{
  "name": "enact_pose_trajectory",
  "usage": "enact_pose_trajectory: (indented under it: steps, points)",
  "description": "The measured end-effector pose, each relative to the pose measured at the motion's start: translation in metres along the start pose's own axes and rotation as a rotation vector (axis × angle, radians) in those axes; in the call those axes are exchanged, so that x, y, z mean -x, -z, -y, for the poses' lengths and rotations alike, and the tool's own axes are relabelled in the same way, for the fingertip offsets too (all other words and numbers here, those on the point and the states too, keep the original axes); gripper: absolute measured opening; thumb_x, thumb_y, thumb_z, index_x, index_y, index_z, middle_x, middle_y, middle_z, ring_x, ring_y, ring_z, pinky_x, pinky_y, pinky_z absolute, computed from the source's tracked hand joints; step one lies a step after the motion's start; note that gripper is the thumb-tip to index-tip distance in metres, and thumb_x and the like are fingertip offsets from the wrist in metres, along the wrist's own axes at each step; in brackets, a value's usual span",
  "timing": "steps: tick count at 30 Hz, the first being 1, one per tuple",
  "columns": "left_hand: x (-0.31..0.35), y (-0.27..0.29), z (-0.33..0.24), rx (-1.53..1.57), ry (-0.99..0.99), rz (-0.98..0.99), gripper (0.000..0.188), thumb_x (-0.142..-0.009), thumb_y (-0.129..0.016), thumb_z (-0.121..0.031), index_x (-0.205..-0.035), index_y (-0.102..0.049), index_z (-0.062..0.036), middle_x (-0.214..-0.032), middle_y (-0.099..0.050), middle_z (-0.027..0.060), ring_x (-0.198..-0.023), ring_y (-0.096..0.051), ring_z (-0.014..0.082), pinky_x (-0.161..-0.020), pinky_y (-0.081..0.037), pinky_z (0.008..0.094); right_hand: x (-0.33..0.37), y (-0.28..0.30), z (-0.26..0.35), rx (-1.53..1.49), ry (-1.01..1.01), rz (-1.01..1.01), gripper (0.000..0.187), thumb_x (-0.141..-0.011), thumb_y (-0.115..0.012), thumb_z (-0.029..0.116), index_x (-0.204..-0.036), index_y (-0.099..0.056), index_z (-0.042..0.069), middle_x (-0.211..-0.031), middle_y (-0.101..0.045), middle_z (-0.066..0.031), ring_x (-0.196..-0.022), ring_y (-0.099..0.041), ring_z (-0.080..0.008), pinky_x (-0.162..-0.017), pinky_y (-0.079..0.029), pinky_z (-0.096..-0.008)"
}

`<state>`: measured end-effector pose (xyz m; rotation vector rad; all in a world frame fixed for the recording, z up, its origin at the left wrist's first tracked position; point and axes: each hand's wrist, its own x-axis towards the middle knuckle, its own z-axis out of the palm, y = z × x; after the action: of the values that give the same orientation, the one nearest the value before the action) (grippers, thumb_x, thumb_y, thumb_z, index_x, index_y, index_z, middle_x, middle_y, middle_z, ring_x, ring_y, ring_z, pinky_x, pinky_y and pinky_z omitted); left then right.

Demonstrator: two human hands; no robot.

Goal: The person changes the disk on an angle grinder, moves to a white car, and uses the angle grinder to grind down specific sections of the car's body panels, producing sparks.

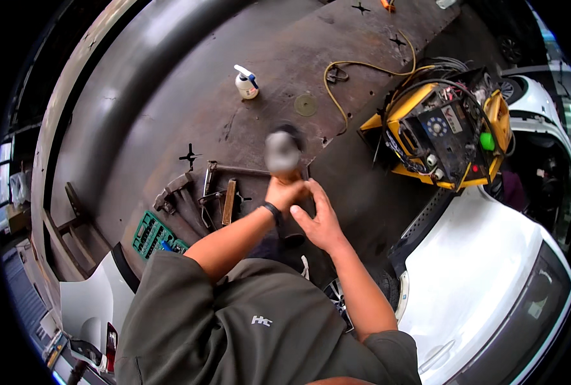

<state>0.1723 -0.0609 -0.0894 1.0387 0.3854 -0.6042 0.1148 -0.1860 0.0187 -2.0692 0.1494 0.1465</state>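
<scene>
My left hand (pixel 284 194) is closed around a tool (pixel 283 153) with a rounded grey head, smeared by motion; its exact kind does not show. The tool is raised over the brown metal bench (pixel 260 141), with a dark part at its far end. Close on its right is my right hand (pixel 319 221), fingers stretched and thumb apart, holding nothing. Its fingertips reach the left hand; whether they touch cannot be told. A hammer (pixel 240 169) lies on the bench behind the left wrist. Nearby are a wooden-handled tool (pixel 230 200) and more hammers (pixel 181 192).
A green socket set (pixel 152 234) lies at the left. Farther off stand a white spray bottle (pixel 247 85) and a flat disc (pixel 305 105). A yellow cable (pixel 356 63) runs toward a yellow-and-black machine (pixel 439 128) on the right. A white car (pixel 471 256) stands close on my right.
</scene>
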Motion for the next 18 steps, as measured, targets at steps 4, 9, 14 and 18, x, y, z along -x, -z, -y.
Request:
enact_pose_trajectory:
  steps: [4, 9, 14, 18]
  points:
    - [-0.093, 0.071, -0.034, 0.214, 0.207, -0.448, 0.047, -0.075, -0.085, -0.017, -0.114, -0.06, -0.0085, -0.102, -0.065, 0.0087, -0.089, -0.066, 0.0241, -0.075, -0.056, 0.0422, -0.019, -0.021, 0.001, -0.176, -0.27, 0.089, 0.051, -0.094, -0.07, 0.028, -0.134, -0.056, -0.001, -0.134, -0.06, -0.0206, -0.115, -0.065, -0.0312, -0.099, -0.052, -0.04]
    - [-0.217, 0.241, -0.034, 0.357, 0.32, -0.434, 0.033, -0.086, -0.074, -0.043, -0.098, -0.061, -0.0151, -0.091, -0.066, 0.0051, -0.077, -0.064, 0.0264, -0.075, -0.058, 0.0439, 0.052, 0.003, -0.078, -0.223, -0.593, 0.181, 0.047, -0.094, -0.071, 0.026, -0.132, -0.059, 0.0, -0.117, -0.071, -0.0158, -0.109, -0.07, -0.027, -0.096, -0.054, -0.0382]
    - [-0.23, 0.246, -0.022, 0.324, 0.364, -0.436, 0.056, -0.093, -0.062, -0.049, -0.135, -0.058, -0.0118, -0.136, -0.061, 0.0122, -0.131, -0.053, 0.0387, -0.112, -0.037, 0.0645, 0.222, 0.085, -0.179, 0.237, -1.157, 0.127, 0.038, -0.087, -0.07, 0.037, -0.102, -0.075, 0.003, -0.101, -0.074, -0.0215, -0.099, -0.072, -0.0315, -0.087, -0.056, -0.0404]
    - [-0.235, 0.252, -0.02, 0.245, 0.387, -0.524, 0.063, -0.093, -0.059, -0.055, -0.137, -0.057, -0.0091, -0.142, -0.057, 0.0117, -0.131, -0.052, 0.038, -0.115, -0.033, 0.0635, 0.307, 0.132, -0.171, 0.192, -1.308, -0.188, 0.033, -0.086, -0.069, 0.032, -0.099, -0.075, 0.003, -0.09, -0.074, -0.0208, -0.086, -0.073, -0.034, -0.082, -0.056, -0.0428]
